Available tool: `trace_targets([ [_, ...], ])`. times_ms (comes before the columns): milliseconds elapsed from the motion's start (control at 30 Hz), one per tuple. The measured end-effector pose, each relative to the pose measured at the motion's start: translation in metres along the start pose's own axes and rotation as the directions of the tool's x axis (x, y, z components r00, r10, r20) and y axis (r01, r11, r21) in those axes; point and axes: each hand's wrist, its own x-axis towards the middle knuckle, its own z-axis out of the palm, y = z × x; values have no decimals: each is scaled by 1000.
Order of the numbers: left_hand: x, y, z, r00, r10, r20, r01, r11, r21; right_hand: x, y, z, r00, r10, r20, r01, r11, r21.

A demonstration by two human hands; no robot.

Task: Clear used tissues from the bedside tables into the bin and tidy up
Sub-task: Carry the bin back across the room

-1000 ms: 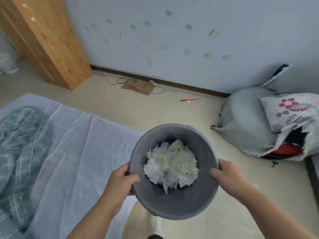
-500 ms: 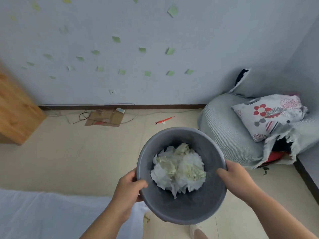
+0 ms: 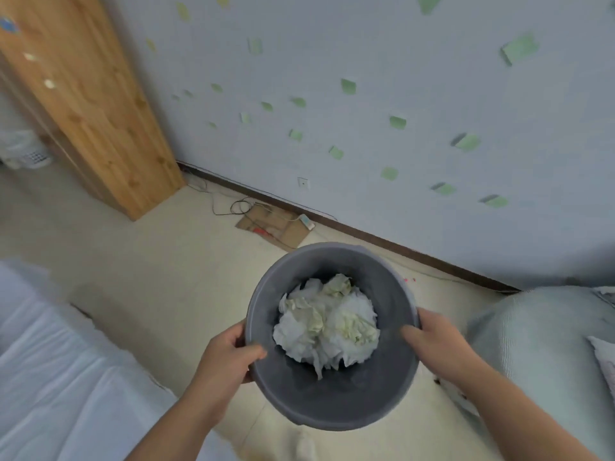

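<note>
I carry a round grey bin (image 3: 336, 399) in front of me, above the floor. Crumpled white tissues (image 3: 327, 322) fill its bottom. My left hand (image 3: 224, 359) grips the bin's left rim, thumb hooked over the inside. My right hand (image 3: 432, 341) grips the right rim, with the thumb inside the wall as well. No bedside table shows in this view.
The white-sheeted bed (image 3: 56, 371) lies at lower left. A wooden cabinet (image 3: 86, 101) stands at upper left. Cardboard with cables and a power strip (image 3: 276, 224) lies by the skirting. A grey cushion (image 3: 545, 354) sits at right. Bare cream floor (image 3: 159, 271) stretches ahead.
The view swung back to the left: the wooden cabinet and bed came back into frame and the flowered pillow slid out at right. Both hands kept their grip on the bin.
</note>
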Motion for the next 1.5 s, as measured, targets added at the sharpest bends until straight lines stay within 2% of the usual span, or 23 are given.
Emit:
trace_targets([
  [167,73,-3,-52,988,-100,-121,88,990,-106,103,-56,60,983,-28,179,43,995,-86],
  [333,153,14,-106,977,-156,-144,128,974,-187,199,-130,103,963,1,268,42,987,-154],
  [533,223,80,-211,960,-65,-273,21,987,-161,300,-267,154,929,-130,346,202,963,-181],
  [633,253,95,-258,930,-65,-362,-5,982,-189,354,-323,198,896,-183,404,281,939,-197],
  [933,364,100,-382,781,-305,-546,73,911,-405,516,-476,362,699,-234,676,463,868,-179],
  [1167,423,135,-498,671,-354,-652,-32,864,-503,592,-650,469,563,-297,771,618,771,-154],
  [1333,475,124,-595,604,-377,-702,-114,831,-544,629,-735,578,502,-295,813,667,731,-146],
  [1433,510,107,-669,609,-402,-684,-96,819,-566,646,-774,648,482,-254,839,658,737,-155],
  [1500,531,104,-721,622,-407,-669,-67,824,-563,657,-807,688,494,-236,837,646,743,-173],
])
